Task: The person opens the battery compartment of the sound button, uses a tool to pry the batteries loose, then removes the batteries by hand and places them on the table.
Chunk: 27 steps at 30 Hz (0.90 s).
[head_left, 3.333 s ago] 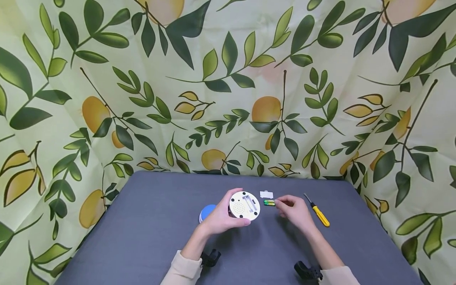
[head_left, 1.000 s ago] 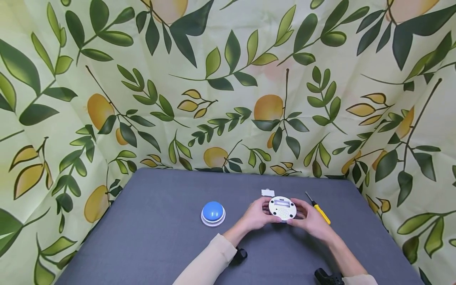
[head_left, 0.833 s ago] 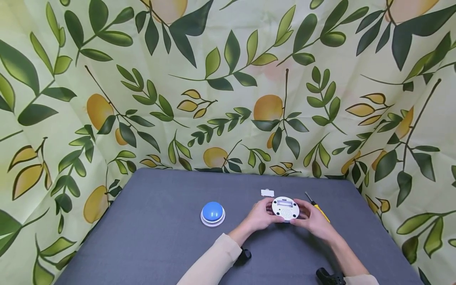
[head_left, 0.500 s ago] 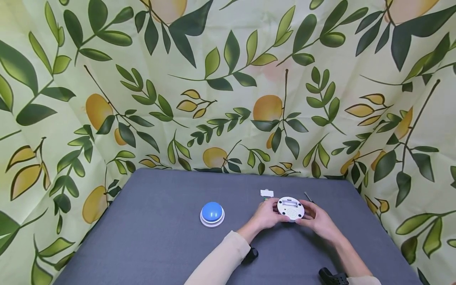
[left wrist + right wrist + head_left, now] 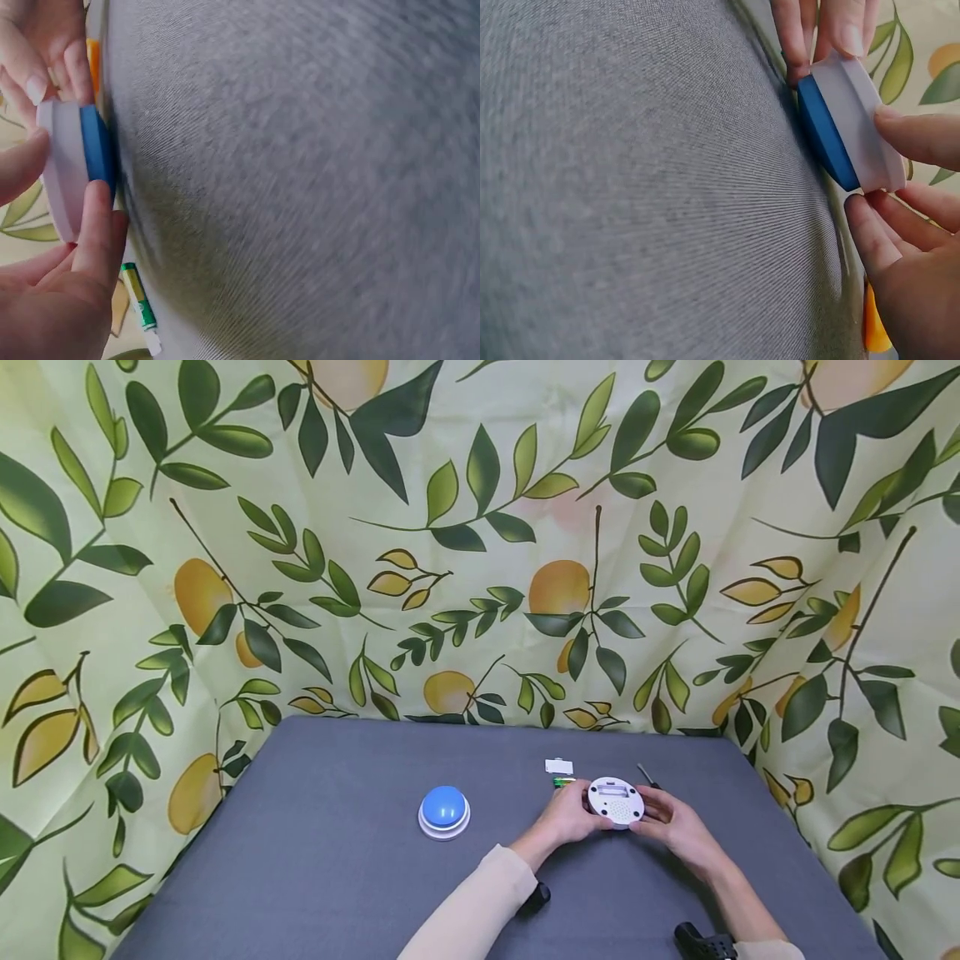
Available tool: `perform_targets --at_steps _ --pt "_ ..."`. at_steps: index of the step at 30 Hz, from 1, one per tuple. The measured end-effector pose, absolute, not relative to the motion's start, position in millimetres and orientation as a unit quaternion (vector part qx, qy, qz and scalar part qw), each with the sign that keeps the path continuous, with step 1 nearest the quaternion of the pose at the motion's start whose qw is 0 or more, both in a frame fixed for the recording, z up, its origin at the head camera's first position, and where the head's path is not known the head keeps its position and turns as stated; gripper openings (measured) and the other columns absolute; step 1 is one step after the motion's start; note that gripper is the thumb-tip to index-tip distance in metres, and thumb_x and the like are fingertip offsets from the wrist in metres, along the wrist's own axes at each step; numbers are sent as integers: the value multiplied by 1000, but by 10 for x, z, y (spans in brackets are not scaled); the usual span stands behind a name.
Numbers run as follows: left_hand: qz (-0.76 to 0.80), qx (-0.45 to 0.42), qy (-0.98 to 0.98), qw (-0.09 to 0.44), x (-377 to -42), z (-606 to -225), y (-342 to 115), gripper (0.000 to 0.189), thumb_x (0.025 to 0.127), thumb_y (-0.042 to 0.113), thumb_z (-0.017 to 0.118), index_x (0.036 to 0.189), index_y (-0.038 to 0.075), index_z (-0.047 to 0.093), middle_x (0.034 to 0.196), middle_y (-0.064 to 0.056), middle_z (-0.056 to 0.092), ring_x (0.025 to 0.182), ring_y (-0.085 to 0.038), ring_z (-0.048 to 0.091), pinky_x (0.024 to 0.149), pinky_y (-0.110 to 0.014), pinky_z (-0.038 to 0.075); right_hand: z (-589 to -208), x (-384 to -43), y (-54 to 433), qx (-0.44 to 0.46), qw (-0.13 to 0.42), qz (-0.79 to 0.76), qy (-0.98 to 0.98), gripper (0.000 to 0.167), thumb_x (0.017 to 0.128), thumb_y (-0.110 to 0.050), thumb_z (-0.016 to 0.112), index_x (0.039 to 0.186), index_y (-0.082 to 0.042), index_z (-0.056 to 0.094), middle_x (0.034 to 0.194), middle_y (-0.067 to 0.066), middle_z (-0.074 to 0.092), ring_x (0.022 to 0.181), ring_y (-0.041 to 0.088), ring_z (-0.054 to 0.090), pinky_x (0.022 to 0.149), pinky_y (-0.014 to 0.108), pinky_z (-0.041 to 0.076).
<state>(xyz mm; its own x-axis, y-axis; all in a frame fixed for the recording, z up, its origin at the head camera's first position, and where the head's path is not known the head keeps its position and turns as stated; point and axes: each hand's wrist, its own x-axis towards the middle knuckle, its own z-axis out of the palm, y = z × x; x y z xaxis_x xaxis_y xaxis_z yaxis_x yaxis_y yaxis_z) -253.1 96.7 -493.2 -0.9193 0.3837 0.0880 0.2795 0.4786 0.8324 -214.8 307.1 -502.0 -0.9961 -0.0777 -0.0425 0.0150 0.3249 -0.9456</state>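
A round push button (image 5: 617, 814) with a white base and blue top is held between both hands, just above the table. Its underside faces up in the head view, showing an uncovered battery compartment; whether a battery lies inside is too small to tell. My left hand (image 5: 564, 815) grips its left rim, thumb on the base and fingers by the blue top (image 5: 97, 150). On the opposite rim my right hand (image 5: 684, 837) pinches with thumb and fingers. Green batteries (image 5: 563, 782) lie just behind the left hand, partly hidden. The white battery cover (image 5: 558, 766) lies beyond them.
A second push button (image 5: 444, 810), blue dome up, stands on the grey table (image 5: 330, 852) left of the hands. Behind the right hand lies a screwdriver (image 5: 647, 774); its yellow handle (image 5: 876, 322) shows in the right wrist view. Patterned cloth (image 5: 480, 568) surrounds the table.
Earlier the left hand alone held the push button farther left while the right hand touched the batteries. Now both hands hold it, and it has shifted right, partly covering the screwdriver.
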Motion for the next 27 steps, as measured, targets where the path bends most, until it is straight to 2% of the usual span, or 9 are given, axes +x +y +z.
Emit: perform_targets --at_steps 4,9,13,16,18,23,25,27 --pt "424 205 880 56 -2488 -4880 952 48 75 17 90 115 5 66 99 -1 70 87 -8 61 80 -22 49 -4997 -2112 3073 -20 45 -572 819 78 88 -4 78 149 14 32 145 38 43 130 44 50 88 21 53" --pt "338 207 916 54 -2420 -4749 895 58 80 25 86 128 2 62 121 -7 69 112 -16 63 96 -27 49 -4876 -2061 3060 -19 20 -522 853 77 90 -12 78 148 15 35 142 37 47 129 46 51 90 24 53" --pt "304 221 926 43 -2382 -4659 778 57 86 27 79 135 3 61 132 -8 65 126 -21 58 104 -31 46 -4771 -2055 3043 -26 -14 -477 878 72 93 -16 76 146 15 38 141 35 50 129 46 51 100 39 50" --pt "311 231 921 35 -2356 -4619 646 53 90 28 74 136 4 62 136 -7 63 129 -23 55 106 -34 44 -4702 -2044 3009 -26 -32 -456 889 67 96 -20 72 146 12 41 141 33 51 130 46 51 102 46 48" --pt "325 236 916 28 -2344 -4601 551 51 92 28 72 135 4 62 134 -7 64 126 -22 57 104 -35 45 -4652 -2035 2972 -30 -40 -451 891 64 98 -22 70 146 11 43 142 32 51 131 45 50 102 44 48" --pt "368 235 900 18 -2335 -4539 323 45 95 27 69 134 6 63 127 -8 66 110 -21 63 92 -36 51 -4545 -2009 2842 -49 -61 -459 885 60 100 -26 67 146 6 46 143 27 53 132 42 51 99 23 46" --pt "382 229 895 14 -2337 -4504 238 44 96 28 68 134 7 63 127 -8 66 110 -21 64 91 -37 51 -4523 -2003 2779 -58 -72 -471 877 59 100 -26 67 146 5 47 142 26 55 131 41 52 97 16 44" --pt "390 222 894 5 -2339 -4473 150 43 96 29 67 133 7 63 126 -8 66 111 -22 64 92 -39 51 -4513 -2002 2711 -68 -79 -483 869 58 100 -26 67 145 4 48 140 24 56 130 40 53 97 15 44"
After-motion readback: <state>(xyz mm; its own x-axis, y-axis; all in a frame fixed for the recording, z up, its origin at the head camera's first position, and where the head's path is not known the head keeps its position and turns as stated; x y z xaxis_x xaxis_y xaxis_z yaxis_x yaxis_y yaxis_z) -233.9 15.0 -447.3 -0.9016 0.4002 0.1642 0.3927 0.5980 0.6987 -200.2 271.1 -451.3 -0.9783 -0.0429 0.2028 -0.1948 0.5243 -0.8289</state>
